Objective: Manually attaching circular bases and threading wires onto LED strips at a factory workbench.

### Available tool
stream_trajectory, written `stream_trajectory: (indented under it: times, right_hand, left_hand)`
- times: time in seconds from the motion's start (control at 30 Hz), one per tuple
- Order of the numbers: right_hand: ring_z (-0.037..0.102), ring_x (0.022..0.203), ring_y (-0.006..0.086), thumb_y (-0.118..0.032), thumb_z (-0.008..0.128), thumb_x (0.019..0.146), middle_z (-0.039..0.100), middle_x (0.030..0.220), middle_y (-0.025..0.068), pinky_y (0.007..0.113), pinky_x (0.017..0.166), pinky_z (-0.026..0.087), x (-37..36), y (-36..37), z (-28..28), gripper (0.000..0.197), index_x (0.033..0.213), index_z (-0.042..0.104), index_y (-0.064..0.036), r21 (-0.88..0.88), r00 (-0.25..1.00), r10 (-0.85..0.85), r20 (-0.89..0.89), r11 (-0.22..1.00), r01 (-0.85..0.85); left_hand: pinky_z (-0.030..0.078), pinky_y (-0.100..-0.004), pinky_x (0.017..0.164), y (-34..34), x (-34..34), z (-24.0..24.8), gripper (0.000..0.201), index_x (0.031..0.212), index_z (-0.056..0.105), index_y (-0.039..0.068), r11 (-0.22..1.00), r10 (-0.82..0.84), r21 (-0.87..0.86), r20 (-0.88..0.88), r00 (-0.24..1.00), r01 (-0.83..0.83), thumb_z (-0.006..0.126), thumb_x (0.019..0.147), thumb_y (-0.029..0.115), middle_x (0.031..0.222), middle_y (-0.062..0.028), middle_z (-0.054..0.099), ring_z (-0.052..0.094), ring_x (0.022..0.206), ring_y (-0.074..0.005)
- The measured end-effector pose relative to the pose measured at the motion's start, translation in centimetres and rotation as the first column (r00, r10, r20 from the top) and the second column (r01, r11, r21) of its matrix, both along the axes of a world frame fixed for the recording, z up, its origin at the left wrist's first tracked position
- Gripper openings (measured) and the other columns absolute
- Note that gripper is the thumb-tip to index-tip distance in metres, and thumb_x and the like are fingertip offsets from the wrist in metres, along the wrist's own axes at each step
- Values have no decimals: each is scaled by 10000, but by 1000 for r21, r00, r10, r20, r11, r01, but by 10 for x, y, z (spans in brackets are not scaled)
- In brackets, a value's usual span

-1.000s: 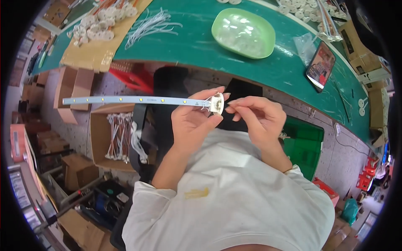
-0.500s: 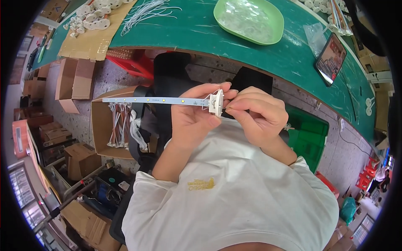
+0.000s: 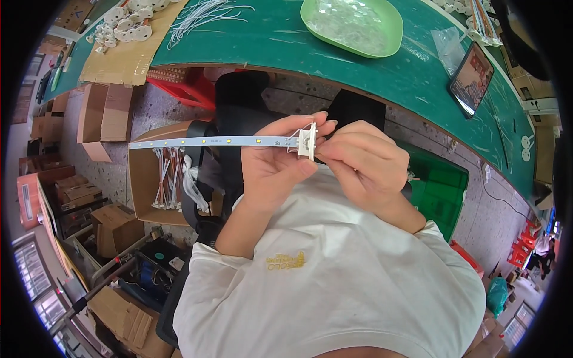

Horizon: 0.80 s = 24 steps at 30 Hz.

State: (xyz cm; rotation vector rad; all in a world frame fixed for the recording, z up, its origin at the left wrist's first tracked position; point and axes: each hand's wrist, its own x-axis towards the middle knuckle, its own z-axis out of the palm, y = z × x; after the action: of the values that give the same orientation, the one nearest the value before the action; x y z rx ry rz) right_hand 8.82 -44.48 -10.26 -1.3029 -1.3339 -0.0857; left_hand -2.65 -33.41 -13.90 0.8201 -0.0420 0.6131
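Note:
In front of my chest, my left hand [image 3: 267, 176] is closed round the end of a narrow LED light strip [image 3: 206, 141], which reaches out level to the left. At that end sits a white plastic end cap [image 3: 307, 143] with a round disc, seen nearly edge-on between my left thumb and fingers. Thin white wires run from the strip to the cap. My right hand [image 3: 371, 164] is closed in a pinch against the disc's right face. What its fingertips grip, if anything, is hidden.
A green table [image 3: 262, 45] spans the far side, bearing a light-green tray [image 3: 391, 45] of clear small parts, loose white wires [image 3: 206, 18], white caps [image 3: 128, 27] on cardboard and a phone [image 3: 471, 80]. An open carton [image 3: 140, 197] with bundled strips stands left; a green crate [image 3: 447, 191] stands right.
The strip and cap have shifted slightly left, and the cap has turned more edge-on. My right fingertips have moved lower and closer against the disc.

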Motion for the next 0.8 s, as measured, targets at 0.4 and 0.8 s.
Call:
stream_trajectory:
  times: [0.4,0.8]
  right_hand:
    - [618,689,253,48,750,660,677,794,146,312,584,468,17,-2,2,195,840,674,60,-6,973,230,3,973,-230]
    - [583,687,260,127,627,765,628,833,174,321,614,479,-9,0,-16,149,887,571,63,103,996,-68,61,993,62]
  left_hand:
    - [446,-467,1035,2,-1,-2,569,1278,490,-52,995,-87,54,13,996,86,764,801,97,1299,-246,548,541,1219,-364]
    - [464,-419,1026,-19,5,-5,561,1293,490,-63,997,32,-69,79,996,-26,748,807,45,1296,-234,553,556,1206,-304]
